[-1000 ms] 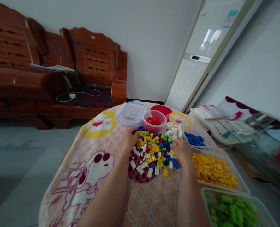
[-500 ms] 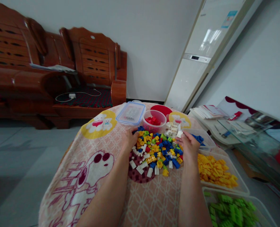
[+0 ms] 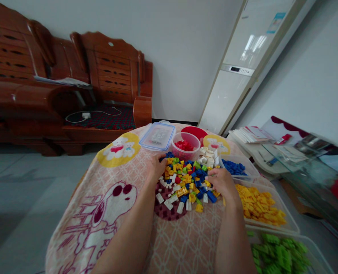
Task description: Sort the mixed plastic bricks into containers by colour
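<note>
A mixed heap of toy building bricks [image 3: 188, 179] in yellow, blue, white, green and red lies on the cloth between my hands. My left hand [image 3: 157, 166] rests against the heap's left edge, fingers loosely curved beside some blue bricks [image 3: 169, 155], apparently holding nothing. Over the right side of the heap, my right hand [image 3: 221, 182] has its fingers apart and reaching towards blue and yellow bricks; nothing shows in its grasp. Just beyond it, a group of white bricks [image 3: 207, 157] sits on the cloth.
A round tub [image 3: 186, 152] with red bricks stands behind the heap, beside a clear lid [image 3: 157, 136]. Along the right are boxes of blue bricks [image 3: 233, 167], yellow bricks [image 3: 261, 203] and green bricks [image 3: 280, 253]. A glass-topped stand [image 3: 306, 167] is farther right.
My right hand has let go of a white brick at the white group and come back nearer over the mixed heap. My left hand stays at the heap's left edge.
</note>
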`<state>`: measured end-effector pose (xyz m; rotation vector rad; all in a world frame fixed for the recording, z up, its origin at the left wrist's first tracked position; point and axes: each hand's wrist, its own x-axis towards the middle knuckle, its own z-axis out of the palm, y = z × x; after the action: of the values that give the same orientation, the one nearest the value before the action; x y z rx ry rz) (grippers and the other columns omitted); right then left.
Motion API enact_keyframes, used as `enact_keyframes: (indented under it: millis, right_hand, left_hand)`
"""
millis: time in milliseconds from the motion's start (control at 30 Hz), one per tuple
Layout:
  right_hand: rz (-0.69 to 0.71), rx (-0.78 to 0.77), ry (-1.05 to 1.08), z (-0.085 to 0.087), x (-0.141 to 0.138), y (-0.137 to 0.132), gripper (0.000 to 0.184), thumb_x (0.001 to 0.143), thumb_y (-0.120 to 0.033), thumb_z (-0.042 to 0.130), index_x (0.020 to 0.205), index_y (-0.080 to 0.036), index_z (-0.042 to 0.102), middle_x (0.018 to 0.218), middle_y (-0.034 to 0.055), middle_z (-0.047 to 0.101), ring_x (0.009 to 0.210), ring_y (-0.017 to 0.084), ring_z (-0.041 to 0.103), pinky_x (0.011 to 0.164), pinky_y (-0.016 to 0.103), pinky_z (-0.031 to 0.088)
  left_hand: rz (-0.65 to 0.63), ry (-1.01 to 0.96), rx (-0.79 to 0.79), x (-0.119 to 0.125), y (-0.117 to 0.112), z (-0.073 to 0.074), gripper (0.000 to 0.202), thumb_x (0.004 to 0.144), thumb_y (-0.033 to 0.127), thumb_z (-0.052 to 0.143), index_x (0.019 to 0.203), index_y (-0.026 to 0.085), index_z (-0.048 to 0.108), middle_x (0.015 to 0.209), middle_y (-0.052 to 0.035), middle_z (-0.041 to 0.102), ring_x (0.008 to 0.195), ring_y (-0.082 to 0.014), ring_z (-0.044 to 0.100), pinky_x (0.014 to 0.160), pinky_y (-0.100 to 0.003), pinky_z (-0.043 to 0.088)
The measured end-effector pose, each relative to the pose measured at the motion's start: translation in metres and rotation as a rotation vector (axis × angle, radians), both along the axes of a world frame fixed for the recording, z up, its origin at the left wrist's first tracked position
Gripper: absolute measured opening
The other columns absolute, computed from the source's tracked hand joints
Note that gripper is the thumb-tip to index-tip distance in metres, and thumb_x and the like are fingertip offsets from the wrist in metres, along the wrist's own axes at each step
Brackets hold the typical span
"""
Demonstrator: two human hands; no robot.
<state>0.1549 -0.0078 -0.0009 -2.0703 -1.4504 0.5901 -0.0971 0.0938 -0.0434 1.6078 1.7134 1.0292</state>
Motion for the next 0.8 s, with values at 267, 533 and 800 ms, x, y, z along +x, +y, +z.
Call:
enact_keyframes:
  millis: [267, 533, 800]
  right_hand:
    - [0.034, 0.031, -0.254, -0.006, -0.003, 0.003, 0.022, 0.072, -0.021, 0.065, 0.091, -0.019, 0.075, 0.076, 0.0052, 0.072, 0.077, 0.019, 0.068, 0.068, 0.024, 0.048]
    - [-0.022, 0.127, -0.209, 0.003, 0.002, 0.004, 0.026, 0.079, -0.026, 0.059, 0.097, -0.018, 0.076, 0.079, 0.0062, 0.073, 0.075, 0.019, 0.07, 0.069, 0.026, 0.05]
    - [0.185, -0.107, -0.293, 0.003, -0.013, -0.004, 0.016, 0.066, -0.011, 0.064, 0.07, -0.023, 0.075, 0.067, 0.0018, 0.07, 0.072, 0.017, 0.068, 0.065, 0.022, 0.046]
  left_hand:
    - [0.013, 0.016, 0.008, 0.0, 0.001, -0.001, 0.035, 0.082, 0.021, 0.056, 0.112, 0.019, 0.073, 0.114, -0.0073, 0.074, 0.105, -0.0239, 0.068, 0.095, -0.036, 0.051]
    - [0.001, 0.003, 0.03, -0.001, 0.002, -0.003, 0.035, 0.081, 0.021, 0.056, 0.111, 0.019, 0.074, 0.113, -0.0073, 0.074, 0.105, -0.0239, 0.068, 0.096, -0.035, 0.051]
    - [0.006, -0.019, 0.01, 0.0, 0.001, -0.002, 0.036, 0.082, 0.021, 0.056, 0.113, 0.015, 0.073, 0.113, -0.0091, 0.074, 0.106, -0.0244, 0.068, 0.096, -0.034, 0.051]
